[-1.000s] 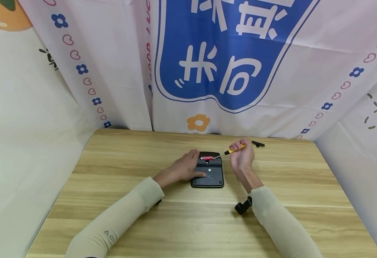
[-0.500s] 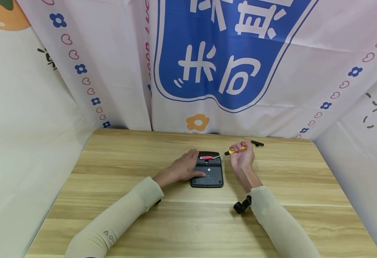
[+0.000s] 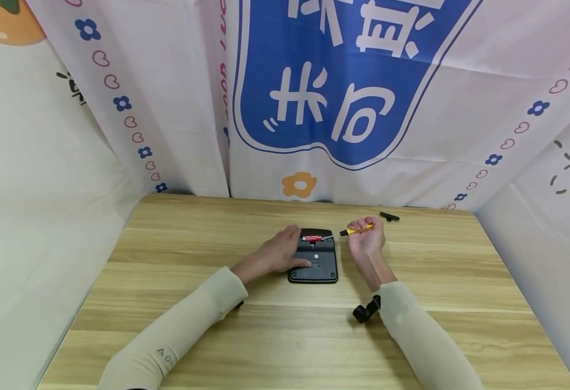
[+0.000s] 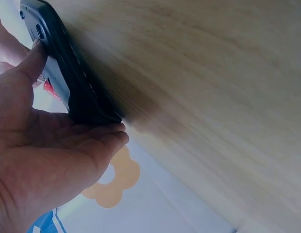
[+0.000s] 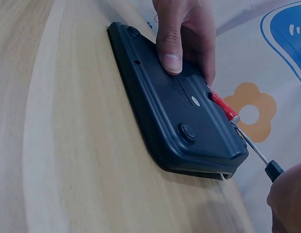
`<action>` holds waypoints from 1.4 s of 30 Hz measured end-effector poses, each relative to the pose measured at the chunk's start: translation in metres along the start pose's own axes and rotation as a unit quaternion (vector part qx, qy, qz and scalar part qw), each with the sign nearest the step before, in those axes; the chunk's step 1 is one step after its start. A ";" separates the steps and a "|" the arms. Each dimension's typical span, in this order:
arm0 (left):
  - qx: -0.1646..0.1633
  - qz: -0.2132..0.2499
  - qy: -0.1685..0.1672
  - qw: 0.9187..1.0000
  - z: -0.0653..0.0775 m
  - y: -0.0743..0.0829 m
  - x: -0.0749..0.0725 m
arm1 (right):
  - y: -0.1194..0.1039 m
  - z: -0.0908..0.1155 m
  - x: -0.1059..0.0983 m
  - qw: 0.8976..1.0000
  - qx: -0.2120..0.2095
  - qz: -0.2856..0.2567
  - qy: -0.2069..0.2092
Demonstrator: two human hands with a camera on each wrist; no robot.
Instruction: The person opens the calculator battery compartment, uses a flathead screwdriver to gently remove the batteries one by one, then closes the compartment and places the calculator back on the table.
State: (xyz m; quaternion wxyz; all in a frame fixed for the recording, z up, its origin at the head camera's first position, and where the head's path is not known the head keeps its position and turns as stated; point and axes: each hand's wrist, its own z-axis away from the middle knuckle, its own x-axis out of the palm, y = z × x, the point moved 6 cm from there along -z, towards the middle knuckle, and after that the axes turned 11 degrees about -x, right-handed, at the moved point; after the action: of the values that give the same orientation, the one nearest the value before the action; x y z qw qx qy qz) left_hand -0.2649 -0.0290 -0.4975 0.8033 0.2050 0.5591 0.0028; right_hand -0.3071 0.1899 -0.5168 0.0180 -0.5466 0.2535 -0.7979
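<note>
- Yellow-handled screwdriver point(image 3: 352, 231): gripping it in the curled fingers of the right hand point(image 3: 366, 244), probably fisting it this way for a firm, slanting push.
- Pointing the metal shaft point(image 5: 253, 143) leftward at the right end of the red battery point(image 5: 223, 105), touching it or stopping just beside it; not being able to tell which.
- Holding the black device point(image 3: 316, 274) in the left hand point(image 3: 277, 252), pressing the thumb point(image 5: 171, 60) on its back and bending the fingers over its edge, likely steadying it against the tool's force.
- Seeing the red battery lying crosswise in the uncovered battery bay point(image 3: 313, 245) near the device's far end, showing above the opening; not being able to tell how deeply seated.
- Resting the device underside up on the wooden table point(image 3: 304, 341), presumably for reaching the bay from above.
- Spotting a small black piece point(image 3: 389, 217) lying apart, right of the device near the table's far edge, possibly covering the bay when fitted.
</note>
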 end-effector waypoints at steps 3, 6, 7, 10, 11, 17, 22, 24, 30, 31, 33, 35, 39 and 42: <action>-0.001 0.001 -0.001 1.000 0.001 0.000 -0.001 | 0.001 0.000 0.000 1.000 0.002 0.000 -0.003; -0.003 0.002 -0.003 1.000 0.001 0.000 -0.001 | 0.001 0.000 -0.001 1.000 0.002 0.001 -0.006; -0.004 0.002 -0.004 1.000 0.002 -0.001 -0.001 | 0.001 0.000 -0.001 1.000 0.003 0.002 -0.006; -0.004 0.001 -0.004 1.000 0.003 0.000 -0.001 | 0.001 0.001 -0.001 1.000 0.004 0.004 -0.007; -0.003 0.001 -0.003 1.000 0.003 -0.001 -0.001 | 0.001 0.001 0.000 1.000 0.004 0.004 -0.007; 0.000 -0.003 -0.001 1.000 0.003 -0.001 -0.001 | 0.000 0.001 0.003 1.000 0.005 -0.001 -0.007; -0.002 0.001 -0.003 1.000 0.003 -0.001 -0.002 | -0.001 0.003 0.004 1.000 0.006 -0.008 -0.008; -0.002 0.002 -0.004 1.000 0.003 -0.001 -0.002 | -0.002 0.003 0.005 1.000 0.006 -0.009 -0.011; -0.002 0.000 -0.006 1.000 0.004 -0.001 -0.001 | -0.002 0.004 0.006 1.000 0.004 -0.003 -0.019; -0.002 -0.001 -0.005 1.000 0.004 -0.001 -0.001 | -0.002 0.004 0.007 1.000 0.004 -0.001 -0.019; -0.003 -0.001 -0.005 1.000 0.004 0.000 -0.002 | -0.003 0.004 0.008 1.000 0.001 0.002 -0.020; -0.003 0.000 -0.003 1.000 0.005 0.000 -0.002 | -0.003 0.004 0.009 1.000 0.000 0.003 -0.021; -0.003 0.001 -0.003 1.000 0.005 0.000 -0.002 | -0.005 0.005 0.010 1.000 0.000 0.001 -0.025; -0.003 -0.001 -0.004 1.000 0.005 -0.001 -0.002 | -0.006 0.005 0.010 1.000 0.001 0.002 -0.031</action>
State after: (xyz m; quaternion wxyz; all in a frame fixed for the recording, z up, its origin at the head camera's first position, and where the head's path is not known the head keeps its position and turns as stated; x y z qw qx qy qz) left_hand -0.2616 -0.0314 -0.4948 0.8062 0.2022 0.5560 0.0025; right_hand -0.3057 0.1897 -0.5043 0.0278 -0.5707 0.2533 -0.7806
